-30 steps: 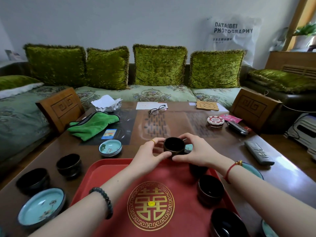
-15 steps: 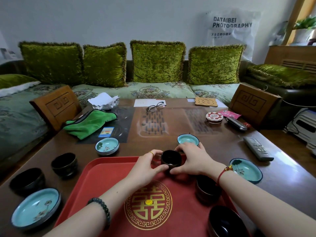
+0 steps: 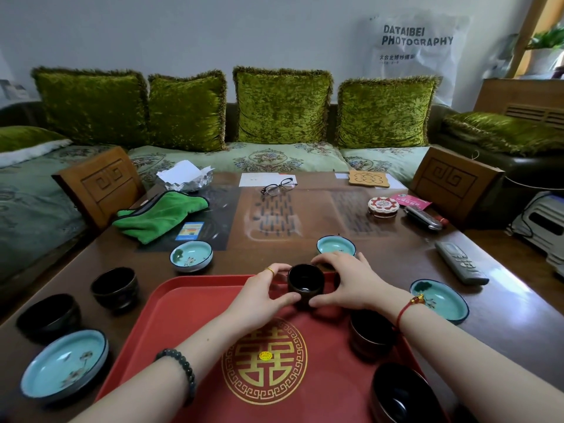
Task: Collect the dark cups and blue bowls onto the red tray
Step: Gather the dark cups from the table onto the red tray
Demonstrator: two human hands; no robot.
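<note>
Surface: glossy dark-brown wooden table (image 3: pixel 381 257) carried a rectangular red plastic tray (image 3: pixel 189 325) with a gold emblem.
Room: green velvet cushions (image 3: pixel 280 105) lined a sofa behind.
Held item: small dark glazed cup (image 3: pixel 305 280), upright at the tray's far edge.
Hands: left hand (image 3: pixel 262 297) and right hand (image 3: pixel 348 285) pinched the cup from both sides.
Elsewhere: dark cups and pale-blue bowls (image 3: pixel 191 256) stood on the table.
</note>
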